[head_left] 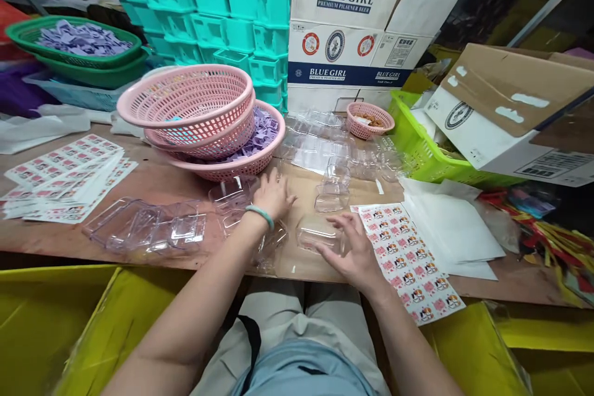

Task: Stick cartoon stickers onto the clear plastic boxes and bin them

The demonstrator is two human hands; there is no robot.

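My left hand [273, 198], with a pale green bangle at the wrist, reaches over the table among clear plastic boxes [234, 192]. Its fingers are stretched out and a little blurred, and nothing shows in them. Beside a single clear plastic box [315, 234] on the brown board, my right hand [355, 250] is curved with thumb and fingers apart. They lie at the box's right end; whether they touch it is hard to tell. Right of that hand lies a sheet of cat stickers [408, 260]. More clear boxes [331, 182] stand farther back.
Stacked pink baskets [185, 99] stand at back left, the lowest holding purple pieces [264, 130]. Sticker sheets [69, 176] and clear boxes [148, 226] lie left. Behind are teal crates [218, 0] and a beer carton [343, 37]. White sheets [455, 229] and a lime basket [431, 148] are right.
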